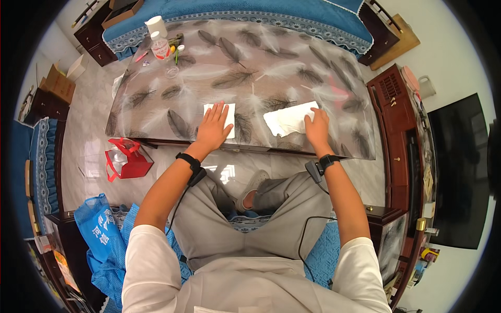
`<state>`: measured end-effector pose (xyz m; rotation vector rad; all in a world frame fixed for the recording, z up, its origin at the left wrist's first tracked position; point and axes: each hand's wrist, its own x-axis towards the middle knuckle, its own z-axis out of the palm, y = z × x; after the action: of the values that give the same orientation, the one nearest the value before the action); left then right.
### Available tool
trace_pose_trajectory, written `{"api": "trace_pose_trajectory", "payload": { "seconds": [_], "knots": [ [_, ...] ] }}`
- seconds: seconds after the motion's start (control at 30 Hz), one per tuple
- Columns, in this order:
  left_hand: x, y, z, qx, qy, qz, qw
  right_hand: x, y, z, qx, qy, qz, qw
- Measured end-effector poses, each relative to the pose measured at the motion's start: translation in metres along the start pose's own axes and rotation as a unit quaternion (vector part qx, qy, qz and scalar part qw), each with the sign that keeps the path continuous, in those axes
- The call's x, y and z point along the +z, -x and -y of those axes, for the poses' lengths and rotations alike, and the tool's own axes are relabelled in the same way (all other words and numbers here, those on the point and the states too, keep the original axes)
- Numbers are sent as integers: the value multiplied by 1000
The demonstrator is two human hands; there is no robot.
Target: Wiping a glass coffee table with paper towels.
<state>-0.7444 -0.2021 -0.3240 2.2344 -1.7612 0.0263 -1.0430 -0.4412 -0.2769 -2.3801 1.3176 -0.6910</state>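
Note:
My left hand (213,125) lies flat with fingers spread on a folded white tissue (230,117), pressing it against the table top near its front edge. To the right, a larger wrinkled bundle of white tissue (289,118) rests at a slant on the table. My right hand (318,127) grips the right end of that bundle between thumb and fingers; the underside of the grip is hidden. Both lie on a coffee table (156,117) covered with a feather-patterned sheet. Each wrist wears a black strap with a device and cable.
At the table's far left stand a clear plastic bottle (159,49), a white roll (156,26) and small items. A red bag (133,162) sits on the floor left of my legs. Blue bags (96,231) lie beside my seat. A wooden cabinet (395,156) borders the right.

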Motion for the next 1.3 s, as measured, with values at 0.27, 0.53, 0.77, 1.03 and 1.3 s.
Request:
{"api": "trace_pose_trajectory", "payload": {
  "seconds": [0.27, 0.53, 0.77, 1.03, 1.3],
  "knots": [
    [-17, 8, 45, -37, -36, 30, 998, 68, -39, 27, 191, 113, 108, 969],
    [-22, 15, 46, -31, -41, -21, 998, 71, -6, 14, -164, 171, 131, 963],
    [-17, 16, 51, -33, -62, -17, 997, 5, -18, 11, -352, 143, 222, 898],
    [-16, 15, 50, -38, -65, -13, 997, 47, 27, 29, -226, 147, 138, 953],
    [-22, 13, 48, -36, -50, -12, 998, 62, 20, 36, -234, 129, 139, 953]
  ]
}}
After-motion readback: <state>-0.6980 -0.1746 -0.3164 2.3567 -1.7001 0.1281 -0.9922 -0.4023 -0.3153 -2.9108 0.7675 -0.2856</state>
